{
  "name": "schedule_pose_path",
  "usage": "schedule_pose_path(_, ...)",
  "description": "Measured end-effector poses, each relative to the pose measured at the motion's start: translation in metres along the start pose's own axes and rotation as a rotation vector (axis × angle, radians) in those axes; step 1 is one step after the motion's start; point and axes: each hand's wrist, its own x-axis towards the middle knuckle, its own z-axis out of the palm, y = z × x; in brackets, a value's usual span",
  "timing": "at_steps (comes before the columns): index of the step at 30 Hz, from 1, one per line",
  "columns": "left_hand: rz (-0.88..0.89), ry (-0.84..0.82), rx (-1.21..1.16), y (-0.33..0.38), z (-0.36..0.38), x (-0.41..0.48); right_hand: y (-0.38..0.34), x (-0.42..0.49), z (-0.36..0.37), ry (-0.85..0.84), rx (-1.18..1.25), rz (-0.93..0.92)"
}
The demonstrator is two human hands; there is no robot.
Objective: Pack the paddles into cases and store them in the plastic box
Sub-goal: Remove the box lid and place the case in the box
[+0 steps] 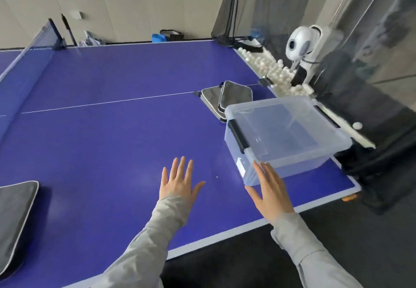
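Nearest to me, two light grey sleeves (157, 231) reach out over the blue bench (101, 152), a table-tennis top marked with white lines. My left hand (177, 182) is spread flat above the surface, fingers straight and apart, grasping nothing. My right hand (269, 188) is just as released, palm down and fingers straight. Its fingertips lie at the near corner of the clear plastic box with black clip handles (292, 168) — I cannot tell whether they touch the wall or only sit in front of it.

At the far left edge, level with my forearms, a black padded case with pale piping (15, 215) lies flat on the bench, partly cut off by the frame.

The box stands on the right side of the bench, close to the corner. Just behind it, two grey-and-black paddle-shaped cases (227, 95) lie overlapped on the centre line, the upper one tilted across the lower.

Further back along the right edge, a trough of white balls (270, 67) runs beside a white ball-feeding machine (301, 44) — dark mesh netting (270, 6) hangs around it. The dark blue net (33, 47) crosses the far left.
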Motion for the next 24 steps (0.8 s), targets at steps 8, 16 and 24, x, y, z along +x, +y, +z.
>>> schedule_pose_path(8, 0.047, 0.031, -0.095, 0.124, -0.038, 0.04, 0.13, 0.0, -0.069, 0.062, -0.062, 0.175)
schedule_pose_path(16, -0.066, 0.038, -0.228, 0.164, -0.044, 0.112, 0.208, 0.063, -0.1, 0.027, -0.086, 0.247)
schedule_pose_path(24, -0.307, 0.142, -0.798, 0.169, -0.011, 0.177, 0.263, 0.156, -0.112, 0.004, -0.036, 0.252)
